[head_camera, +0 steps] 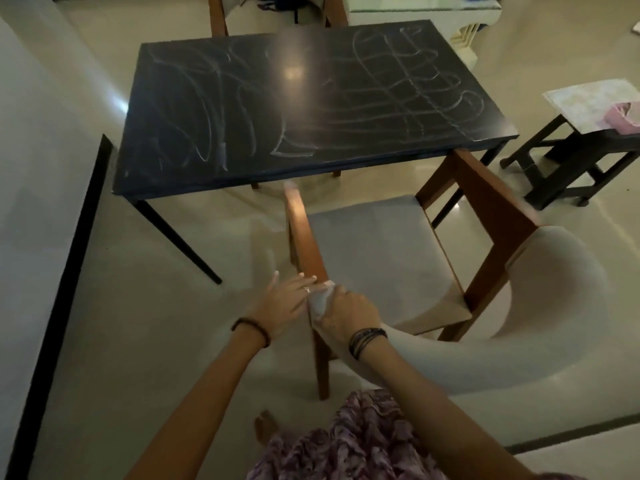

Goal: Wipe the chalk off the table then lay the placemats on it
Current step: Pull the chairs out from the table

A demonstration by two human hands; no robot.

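Both hands are down at the chair [377, 258], not at the dark surface [311, 109] yet. The right hand [349, 315] curls round the pale end of the chair's backrest, the left hand [289, 299] lies beside it, fingers straight. Chalk scribbles [398, 95] cover the surface edge to edge. Placemats [588, 102] sit on the stool [581, 161] off its right edge.

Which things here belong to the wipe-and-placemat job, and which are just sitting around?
For the job: chalk-marked table; placemats on the stool, apparently; pink cloth on them, possibly the wiper.

Just about: chair, gripped by the right hand, left hand beside; far chair; stool.
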